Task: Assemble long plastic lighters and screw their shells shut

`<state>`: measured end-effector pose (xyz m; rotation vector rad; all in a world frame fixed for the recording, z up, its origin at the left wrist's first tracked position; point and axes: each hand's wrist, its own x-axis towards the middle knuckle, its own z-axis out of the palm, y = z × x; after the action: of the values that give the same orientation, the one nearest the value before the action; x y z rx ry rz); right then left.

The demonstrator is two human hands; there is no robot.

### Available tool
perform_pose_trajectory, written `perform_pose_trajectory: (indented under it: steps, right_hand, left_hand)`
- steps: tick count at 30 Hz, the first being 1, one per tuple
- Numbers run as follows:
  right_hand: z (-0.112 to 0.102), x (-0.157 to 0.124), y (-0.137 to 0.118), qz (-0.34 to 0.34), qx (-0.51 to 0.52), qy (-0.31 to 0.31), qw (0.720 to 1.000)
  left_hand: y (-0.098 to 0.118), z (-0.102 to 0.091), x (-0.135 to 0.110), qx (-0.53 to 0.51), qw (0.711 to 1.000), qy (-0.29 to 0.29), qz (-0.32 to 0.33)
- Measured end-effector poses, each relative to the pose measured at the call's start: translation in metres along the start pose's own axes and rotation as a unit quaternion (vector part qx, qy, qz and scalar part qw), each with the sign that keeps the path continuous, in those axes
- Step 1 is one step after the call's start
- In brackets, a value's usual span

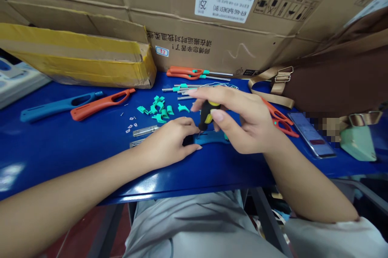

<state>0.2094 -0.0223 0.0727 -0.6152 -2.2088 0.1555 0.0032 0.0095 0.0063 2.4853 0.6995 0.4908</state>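
Note:
In my right hand (242, 116) is a short black and yellow screwdriver (207, 114), its handle between thumb and fingers and its tip pointing down. The tip meets a blue lighter casing (210, 137) lying on the table. My left hand (172, 141) presses and grips the left end of that casing between thumb and fingers. Beside the left wrist lie clear fuel tanks (145, 130), partly hidden by the arm. Several green plastic pieces (159, 108) sit just beyond the left hand, and thin metal tubes (184, 90) lie behind the screwdriver.
Blue and orange casings (100, 104) lie left on the blue table (75, 157). Orange lighters (184, 73) rest at the back before a large cardboard box (182, 19). A yellow-taped box (100, 64) stands back left. On the right are a phone (312, 133), orange parts (281, 122) and a brown bag (336, 68).

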Motion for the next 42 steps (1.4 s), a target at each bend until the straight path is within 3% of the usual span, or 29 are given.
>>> perform_pose_trajectory:
  steps: [6, 9, 13, 19, 25, 30, 37, 42]
  right_hand:
    - [0.0030, -0.0015, 0.0048, -0.022, -0.067, 0.058, 0.996]
    - [0.0003, -0.0011, 0.0037, -0.014, -0.090, 0.032, 0.995]
    - [-0.0011, 0.0008, -0.0013, -0.010, -0.042, 0.005, 0.999]
    - [0.0052, -0.0012, 0.0034, -0.044, -0.091, 0.067, 0.993]
    - [0.0009, -0.0007, 0.0019, -0.021, -0.025, 0.017, 0.999]
    - [0.0023, 0.0001, 0.0035, -0.016, -0.083, 0.074, 0.994]
    - [-0.0031, -0.0003, -0.0015, 0.016, -0.064, -0.004, 0.998]
    - [-0.0021, -0.0015, -0.0008, 0.014, -0.100, 0.018, 0.995]
  left_hand:
    - [0.0000, 0.0000, 0.0003, -0.006, 1.000, -0.010, -0.002]
    - [-0.0003, -0.0001, 0.0002, -0.003, 1.000, -0.006, -0.004]
    - [-0.0003, 0.0000, 0.0003, 0.002, 1.000, -0.001, -0.001]
    - [0.0012, 0.0006, 0.0007, 0.024, 0.999, 0.028, 0.006]
    - [-0.0003, -0.0001, 0.0003, 0.001, 1.000, -0.001, -0.004]
    - [-0.0013, 0.0011, 0.0006, -0.001, 1.000, -0.004, 0.000]
    - [-0.0005, -0.0005, 0.0002, 0.000, 1.000, -0.006, -0.012]
    - [-0.0014, 0.0004, 0.0000, 0.003, 1.000, -0.008, -0.006]
